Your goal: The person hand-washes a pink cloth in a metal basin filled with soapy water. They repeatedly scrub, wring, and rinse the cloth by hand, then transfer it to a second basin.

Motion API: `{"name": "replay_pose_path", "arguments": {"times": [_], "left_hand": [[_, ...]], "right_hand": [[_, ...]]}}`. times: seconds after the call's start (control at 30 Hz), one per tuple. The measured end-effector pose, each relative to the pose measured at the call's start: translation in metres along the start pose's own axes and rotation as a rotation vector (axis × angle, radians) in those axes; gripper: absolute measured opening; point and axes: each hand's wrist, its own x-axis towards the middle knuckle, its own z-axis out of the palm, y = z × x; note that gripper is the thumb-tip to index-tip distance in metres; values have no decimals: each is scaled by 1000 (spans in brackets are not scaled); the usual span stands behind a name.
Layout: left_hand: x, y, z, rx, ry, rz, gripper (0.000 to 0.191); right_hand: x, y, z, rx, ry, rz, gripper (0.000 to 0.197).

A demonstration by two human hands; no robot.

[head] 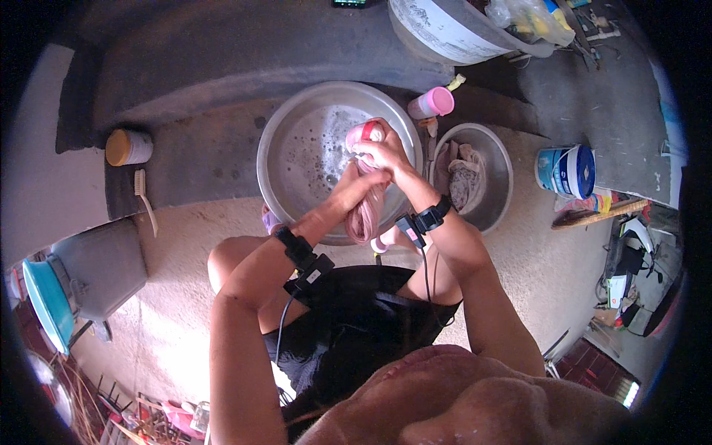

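A bunched pink cloth hangs in long folds over the near right side of a wide metal basin. My left hand is closed around its middle. Just above, my right hand grips the upper part, where a red band and a pale end show. Both hands are close together, and the cloth between them looks twisted. Grey water with bubbles and foam lies in the basin below. Some of the fingers are hidden behind the cloth.
Right of the basin stands a smaller metal basin holding wet cloth. A pink-lidded container sits behind them. Farther right is a blue-lidded bucket. At left are a scrub brush and a yellow-lidded jar. A large tub stands at the back.
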Motion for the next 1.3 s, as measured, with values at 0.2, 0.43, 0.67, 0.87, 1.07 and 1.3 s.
{"name": "replay_pose_path", "arguments": {"times": [0.2,0.43,0.67,0.87,1.07,1.3], "left_hand": [[-7,22,9,-324,45,-233,75],[-9,36,13,-302,-52,-216,65],[-12,39,11,-515,-234,-376,55],[-21,41,20,-459,-175,-390,49],[-15,21,16,-314,-95,-321,35],[2,-27,4,-150,8,-152,23]], "right_hand": [[-1,2,-4,88,-129,-62,51],[-10,-26,-25,357,-394,-66,75],[-19,-41,-28,691,-712,-23,90],[-20,-40,-28,383,-524,82,51],[-12,-23,-13,-6,-381,4,40],[-8,9,2,-331,-297,-32,31]]}}
